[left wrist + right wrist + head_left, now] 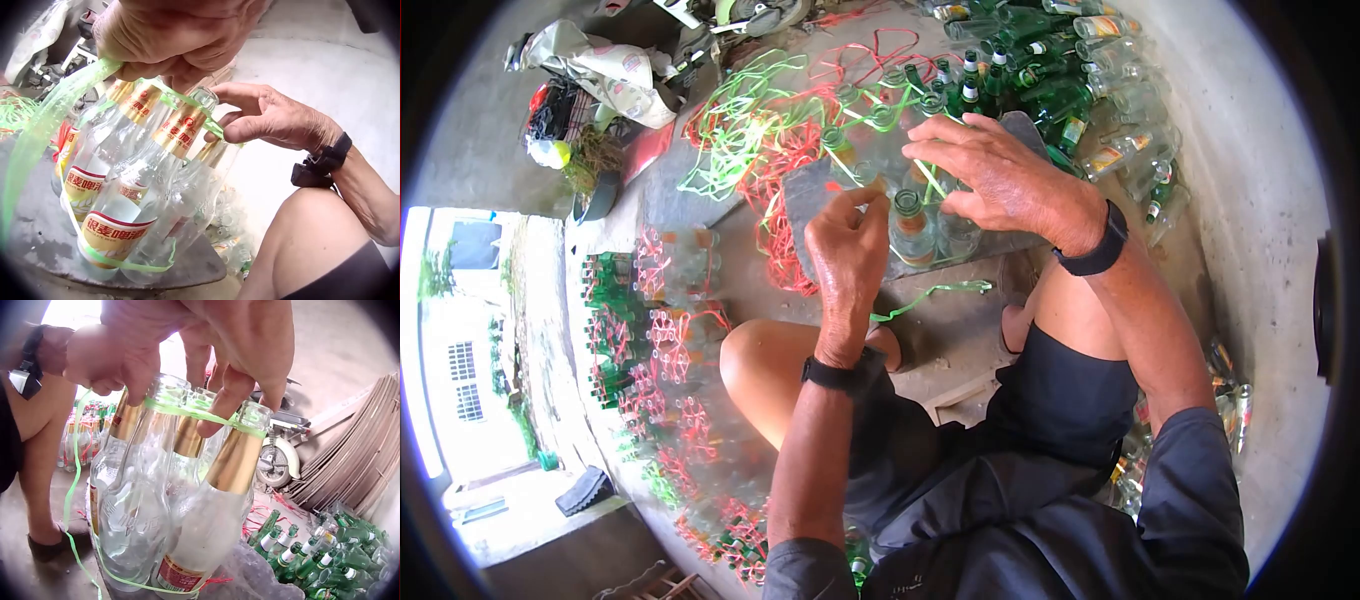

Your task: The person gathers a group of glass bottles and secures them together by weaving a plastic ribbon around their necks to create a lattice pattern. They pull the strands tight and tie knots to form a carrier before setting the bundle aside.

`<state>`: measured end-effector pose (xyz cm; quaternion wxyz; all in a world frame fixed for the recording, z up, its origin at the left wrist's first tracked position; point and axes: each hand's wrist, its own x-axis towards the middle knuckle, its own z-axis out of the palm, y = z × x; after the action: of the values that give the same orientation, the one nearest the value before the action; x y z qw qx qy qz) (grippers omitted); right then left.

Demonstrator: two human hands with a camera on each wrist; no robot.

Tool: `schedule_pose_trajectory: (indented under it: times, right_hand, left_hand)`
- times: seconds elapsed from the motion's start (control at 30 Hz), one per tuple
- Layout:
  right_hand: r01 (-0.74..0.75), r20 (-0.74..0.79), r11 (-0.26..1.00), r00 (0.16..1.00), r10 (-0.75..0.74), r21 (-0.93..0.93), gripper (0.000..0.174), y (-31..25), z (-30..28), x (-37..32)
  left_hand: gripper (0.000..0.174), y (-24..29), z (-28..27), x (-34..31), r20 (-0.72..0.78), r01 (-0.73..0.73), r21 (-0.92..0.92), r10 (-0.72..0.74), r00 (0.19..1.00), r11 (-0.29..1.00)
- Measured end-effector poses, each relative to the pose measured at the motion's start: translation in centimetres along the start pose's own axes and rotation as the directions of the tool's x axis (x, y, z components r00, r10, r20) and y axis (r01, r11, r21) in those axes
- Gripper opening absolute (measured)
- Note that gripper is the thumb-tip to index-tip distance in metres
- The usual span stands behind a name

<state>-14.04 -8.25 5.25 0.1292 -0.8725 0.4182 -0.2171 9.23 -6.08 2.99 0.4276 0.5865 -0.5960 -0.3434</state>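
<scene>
Clear bottles upright at the counter's (44, 250) near edge, green band (194, 414) round the necks.
Left hand (848, 245): grip closed, curled on green strap (34, 147). Right hand (1005, 185): grip part-open, fingers spread, touching band and necks. Clear bottles (115, 231): gold neck foil; labels read 银麦啤酒 in red, smaller line unclear. Second green band (128, 265) low round them. Beyond far edge: green bottles (970, 80). Off left edge: red and green strap tangle (745, 130); tied bottle bundles (670, 265) on floor.
</scene>
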Motion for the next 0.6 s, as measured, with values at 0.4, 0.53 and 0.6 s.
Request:
schedule_pose_trajectory:
  times: [0.4,0.53,0.6]
  right_hand:
    - [0.002,0.013,1.000,1.000,-0.002,-0.020,0.064,-0.2,-1.1,0.6]
    - [0.042,0.019,0.997,0.999,-0.043,0.065,0.061,0.2,-1.8,1.0]
    - [0.043,0.023,0.991,0.999,-0.046,0.130,0.058,0.2,-2.1,1.5]
  left_hand:
    - [0.021,-1.0,-0.3,-1.6,0.099,0.156,-0.318,-0.131,0.986,0.935]
    - [0.023,-1.6,-1.1,-1.2,0.180,0.260,-0.309,-0.212,0.961,0.915]
    - [0.024,-2.0,-1.2,-1.0,0.179,0.250,-0.308,-0.202,0.963,0.918]
